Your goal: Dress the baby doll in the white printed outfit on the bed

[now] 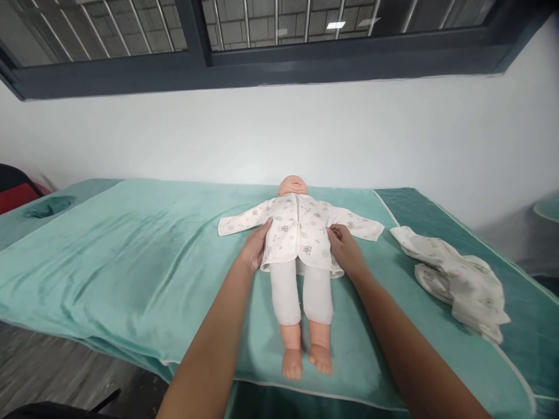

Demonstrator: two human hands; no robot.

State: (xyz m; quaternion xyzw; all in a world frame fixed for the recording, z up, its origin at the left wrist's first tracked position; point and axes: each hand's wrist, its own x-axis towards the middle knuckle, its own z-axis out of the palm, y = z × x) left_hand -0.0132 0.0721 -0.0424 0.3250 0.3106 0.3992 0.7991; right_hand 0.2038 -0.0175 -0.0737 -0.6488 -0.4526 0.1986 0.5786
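A baby doll lies on its back, its feet toward me. It wears a white printed baby shirt, closed down the front, with both sleeves spread outward, and white leggings that leave the lower legs and feet bare. At the shirt's left side, my left hand is closed on its edge, the fingers partly hidden behind the cloth. On the opposite side my right hand pinches the shirt just below the sleeve, thumb and fingertips together.
Under the doll is a green sheet spread over a bed, with wrinkles on the left. Crumpled printed baby clothing lies to the right. Behind the bed rises a white wall below a barred window. A red and black object is at far left.
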